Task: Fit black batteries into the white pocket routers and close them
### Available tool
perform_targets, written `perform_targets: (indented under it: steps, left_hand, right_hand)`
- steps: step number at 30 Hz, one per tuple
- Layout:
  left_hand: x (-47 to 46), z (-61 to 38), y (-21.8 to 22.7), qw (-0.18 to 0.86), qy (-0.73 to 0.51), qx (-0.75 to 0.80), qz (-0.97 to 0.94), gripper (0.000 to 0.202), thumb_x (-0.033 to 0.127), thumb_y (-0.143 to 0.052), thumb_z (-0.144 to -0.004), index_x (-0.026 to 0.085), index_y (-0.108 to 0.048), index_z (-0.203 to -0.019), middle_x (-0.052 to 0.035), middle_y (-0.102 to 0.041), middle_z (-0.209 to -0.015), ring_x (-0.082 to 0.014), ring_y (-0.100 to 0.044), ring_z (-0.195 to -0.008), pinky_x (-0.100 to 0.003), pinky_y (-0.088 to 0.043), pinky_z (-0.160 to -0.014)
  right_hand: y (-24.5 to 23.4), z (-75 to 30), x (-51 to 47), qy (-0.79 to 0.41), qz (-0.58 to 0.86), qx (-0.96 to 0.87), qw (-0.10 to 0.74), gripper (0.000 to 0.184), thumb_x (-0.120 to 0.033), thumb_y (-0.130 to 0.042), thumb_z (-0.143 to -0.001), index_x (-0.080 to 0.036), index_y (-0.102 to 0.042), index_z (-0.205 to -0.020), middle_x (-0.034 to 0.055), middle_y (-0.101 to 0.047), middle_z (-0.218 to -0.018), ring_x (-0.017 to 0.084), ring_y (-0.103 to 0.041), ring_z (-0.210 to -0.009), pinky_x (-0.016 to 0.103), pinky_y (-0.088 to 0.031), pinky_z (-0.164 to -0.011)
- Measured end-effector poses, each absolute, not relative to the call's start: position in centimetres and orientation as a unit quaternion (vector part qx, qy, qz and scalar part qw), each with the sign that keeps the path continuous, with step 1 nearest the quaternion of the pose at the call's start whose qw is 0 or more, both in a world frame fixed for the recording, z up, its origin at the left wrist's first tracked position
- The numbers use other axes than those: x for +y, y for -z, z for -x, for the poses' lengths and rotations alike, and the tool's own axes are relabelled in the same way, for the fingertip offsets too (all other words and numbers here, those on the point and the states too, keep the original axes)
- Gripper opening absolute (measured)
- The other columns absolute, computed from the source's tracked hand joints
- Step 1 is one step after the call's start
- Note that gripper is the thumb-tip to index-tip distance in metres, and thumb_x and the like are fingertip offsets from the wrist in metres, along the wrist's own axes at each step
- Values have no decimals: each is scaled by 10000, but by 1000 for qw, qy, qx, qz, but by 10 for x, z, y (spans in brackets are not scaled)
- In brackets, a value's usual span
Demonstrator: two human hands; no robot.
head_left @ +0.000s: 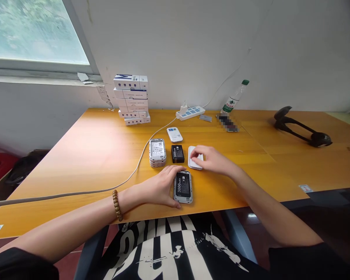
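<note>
My left hand (165,186) lies on the table with thumb and fingers around the left side of a pocket WiFi device (191,187). Its back is off, and a black battery marked 3000mAh (183,184) sits inside. Above and to the right, my right hand (207,157) has its fingers bent onto a white back cover (192,165). Between the hands and a little farther off are loose black batteries (177,154). Left of these stands a stack of open device bodies (157,151). One closed white device (174,134) lies behind the batteries.
White boxes (132,99) are piled near the wall. A power strip (190,112), a bottle (235,97), a blurred-out object (228,122) and a black stand-like item (301,130) line the back. A white cable (128,179) crosses the table's left side.
</note>
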State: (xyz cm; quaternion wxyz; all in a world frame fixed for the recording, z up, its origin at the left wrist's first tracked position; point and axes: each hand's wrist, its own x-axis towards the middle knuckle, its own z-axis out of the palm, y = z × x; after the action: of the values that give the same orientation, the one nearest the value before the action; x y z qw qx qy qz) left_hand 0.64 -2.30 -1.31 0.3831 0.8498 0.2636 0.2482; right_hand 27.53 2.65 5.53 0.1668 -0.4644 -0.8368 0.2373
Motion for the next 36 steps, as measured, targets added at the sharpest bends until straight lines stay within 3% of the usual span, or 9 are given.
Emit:
perform_targets:
  steps: [6,10,15,19,22,26,31,33,36]
  left_hand:
    - [-21,-9,20,383,-280,251,-844,1222,450,-1016,-612,264,-366,-1630,-195,-546,-1541,-457,-550,-1432,-712,-487,-1186]
    - [-23,-10,19,369,-280,253,-849,1218,447,-1033,-594,231,-384,-1603,-210,-550,-1525,-461,-555,-1419,-712,-500,-1169]
    - [-24,-10,20,357,-295,246,-852,1223,431,-1043,-586,238,-384,-1599,-206,-547,-1530,-448,-553,-1428,-697,-510,-1172]
    - [-25,-10,18,341,-306,239,-856,1271,395,-1036,-594,262,-328,-1642,-197,-551,-1534,-434,-559,-1424,-686,-529,-1157]
    - [-29,-9,7,305,-308,234,-870,1258,347,-1015,-600,287,-315,-1644,-185,-536,-1525,-433,-541,-1421,-685,-539,-1141]
    - [-24,-1,-15,256,-352,239,-868,1207,342,-983,-671,299,-273,-1647,-189,-500,-1535,-431,-511,-1437,-665,-520,-1173]
    - [15,33,-35,228,-451,241,-829,1147,340,-968,-730,303,-268,-1638,-191,-485,-1563,-421,-503,-1477,-666,-427,-1261]
    - [36,50,-34,242,-467,245,-814,1173,357,-995,-711,326,-269,-1631,-176,-507,-1550,-408,-499,-1486,-664,-390,-1287]
    - [64,70,-22,292,-462,271,-792,1158,389,-1006,-709,356,-280,-1610,-159,-544,-1514,-394,-512,-1481,-678,-359,-1297]
  right_hand:
    - [-43,-246,-18,-230,450,-861,62,148,-160,-569,-989,-195,-691,-1066,127,-677,-1144,305,-671,-1147,453,-556,-1013]
    - [-37,-236,-19,-230,486,-841,61,117,-122,-533,-976,-213,-600,-947,113,-629,-1096,296,-640,-1137,457,-543,-1020]
    - [-41,-231,-14,-265,508,-816,73,163,-197,-546,-980,-243,-477,-840,77,-602,-1011,280,-630,-1042,452,-535,-940]
    - [-53,-241,-14,-356,464,-804,106,203,-323,-636,-954,-240,-498,-830,28,-579,-928,226,-596,-869,395,-525,-806]
    - [-72,-253,-21,-425,402,-804,108,189,-321,-720,-911,-239,-551,-932,8,-594,-924,203,-590,-836,366,-530,-765]
    - [-100,-263,-24,-476,344,-785,199,174,-244,-767,-892,-241,-612,-971,10,-651,-953,196,-656,-873,368,-566,-819]
    - [-106,-256,17,-456,351,-662,480,250,-350,-835,-866,-271,-659,-1025,12,-715,-943,205,-697,-885,366,-592,-802]
    - [-94,-248,45,-456,386,-629,497,256,-383,-825,-853,-266,-671,-1023,13,-726,-929,205,-693,-861,347,-582,-741]
    - [-66,-235,80,-473,439,-636,422,258,-358,-833,-795,-232,-688,-967,30,-740,-899,207,-687,-824,321,-562,-674]
